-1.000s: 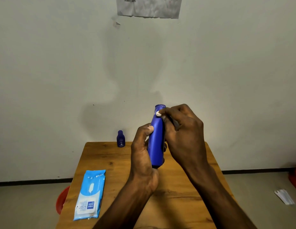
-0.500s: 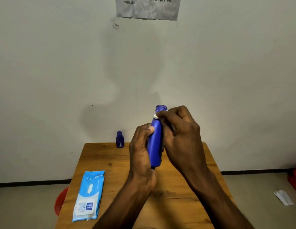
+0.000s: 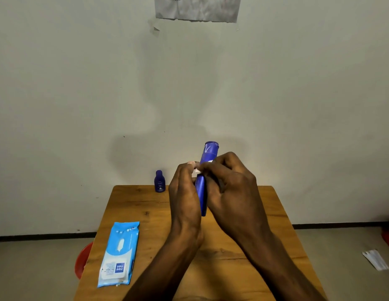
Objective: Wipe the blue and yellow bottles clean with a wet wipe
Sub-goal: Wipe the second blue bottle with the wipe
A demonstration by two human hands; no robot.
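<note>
- I hold the tall blue plastic bottle (image 3: 202, 187) upright above the middle of the square wooden table (image 3: 145, 209), its flat end uppermost and tipped slightly to the right.
- My left hand (image 3: 184, 192) wraps the bottle's left side, fingers curled round it, thumb raised near the top of my grip.
- My right hand (image 3: 232, 183) is curled round the bottle's right side, fingertips pinching a small scrap of white wet wipe (image 3: 197, 171) against the bottle's upper half.
- Only slivers of the wipe show between my fingers; most of it is hidden.
- A small dark-blue bottle with a rounded cap (image 3: 159, 181) stands upright at the table's far edge, left of my hands and against the wall.
- A light-blue soft pack of wet wipes (image 3: 119, 253) lies flat on the table's near left part, well apart from the bottle I hold.
- A red round object (image 3: 81, 260) shows on the floor beside the table's left edge.
</note>
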